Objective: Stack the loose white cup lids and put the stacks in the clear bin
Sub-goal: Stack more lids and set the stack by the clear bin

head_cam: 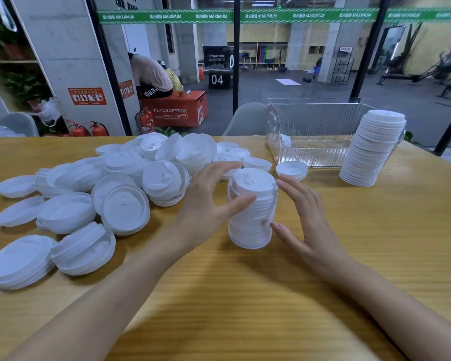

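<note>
A short stack of white cup lids (253, 212) stands upright on the wooden table at centre. My left hand (208, 201) is against its left side, thumb touching the front and fingers reaching behind the top. My right hand (310, 220) is just right of the stack, fingers straight, thumb tip close to its lower edge. Loose white lids (120, 183) lie heaped to the left. The clear ribbed bin (313, 126) stands at the back right, with one lid visible through its left wall. A taller, leaning stack of lids (372, 149) stands outside the bin's right end.
A single lid (292, 170) lies in front of the bin. Small partial stacks (84, 248) sit near the table's left front. A grey chair back (248, 118) stands behind the table. Bare wood (245, 308) lies in front of my hands.
</note>
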Motion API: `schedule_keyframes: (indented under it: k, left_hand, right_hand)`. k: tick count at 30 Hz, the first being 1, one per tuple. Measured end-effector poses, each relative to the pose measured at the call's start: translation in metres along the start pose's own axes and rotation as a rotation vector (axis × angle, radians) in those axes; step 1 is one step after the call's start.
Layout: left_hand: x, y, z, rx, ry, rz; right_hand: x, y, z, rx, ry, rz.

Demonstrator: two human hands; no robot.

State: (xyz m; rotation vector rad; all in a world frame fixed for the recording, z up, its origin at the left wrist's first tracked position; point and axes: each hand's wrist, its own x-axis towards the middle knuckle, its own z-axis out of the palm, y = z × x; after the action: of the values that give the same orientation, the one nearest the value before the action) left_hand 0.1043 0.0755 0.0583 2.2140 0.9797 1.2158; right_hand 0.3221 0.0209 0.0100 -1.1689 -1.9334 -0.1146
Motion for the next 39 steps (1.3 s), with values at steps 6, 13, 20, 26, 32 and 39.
schedule_keyframes:
  k: [6,13,20,26,32,39]
  left_hand:
    - [0.003,-0.046,-0.039,0.324,0.178,-0.061]
    - [0.005,-0.096,-0.056,0.558,0.204,-0.322]
    - [0.002,-0.100,-0.053,0.587,0.215,-0.258]
    - [0.003,-0.100,-0.054,0.585,0.198,-0.275]
    - [0.001,-0.090,-0.055,0.507,0.252,-0.210]
    - [0.000,-0.051,-0.065,0.199,0.341,-0.115]
  right_hand:
    - [-0.002,0.001,0.002,0.021,-0.014,0.024]
    - [-0.002,-0.001,0.002,0.052,-0.019,0.031]
    - [-0.001,-0.003,0.004,0.124,-0.034,0.063]
    - [-0.007,-0.001,0.016,0.244,-0.204,0.380]
    - [-0.003,-0.005,0.027,0.162,-0.312,0.406]
    - [0.008,-0.037,0.046,0.145,-0.373,0.354]
